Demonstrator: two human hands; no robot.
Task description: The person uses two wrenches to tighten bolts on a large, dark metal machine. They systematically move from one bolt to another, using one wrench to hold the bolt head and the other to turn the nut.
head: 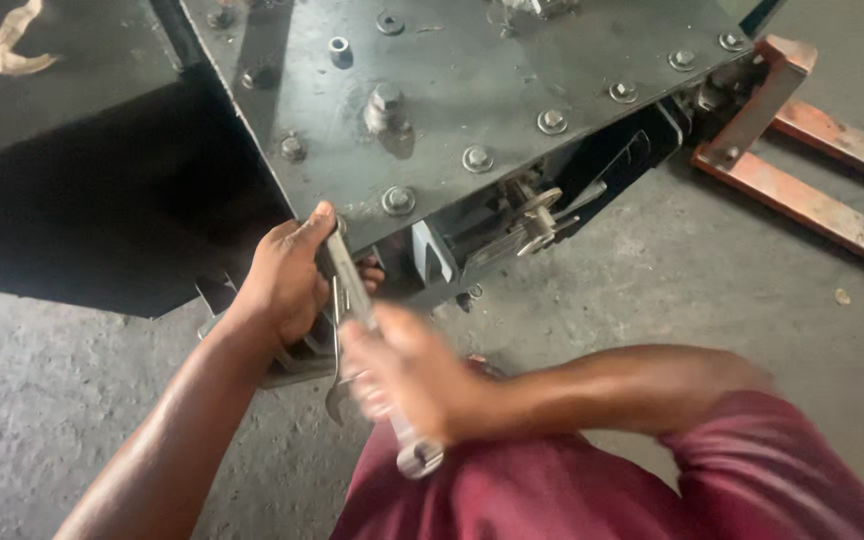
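Note:
My left hand (287,280) grips the upper end of a long silver wrench (349,280) at the near edge of a dark steel plate (472,60) studded with bolts. A second, shorter wrench (335,395) hangs below that hand, its open jaw pointing down. My right hand (407,375), blurred by motion, is closed around the lower part of the long wrench, whose ring end (419,458) sticks out beneath the fist. The bolt under the plate edge is hidden by my hands.
A tall bolt (384,105) stands on the plate among several bolt heads. Machine parts (532,220) sit under the plate's edge. A rusty orange pallet-jack frame (802,190) lies on the concrete floor at right. My maroon trousers (612,490) fill the bottom.

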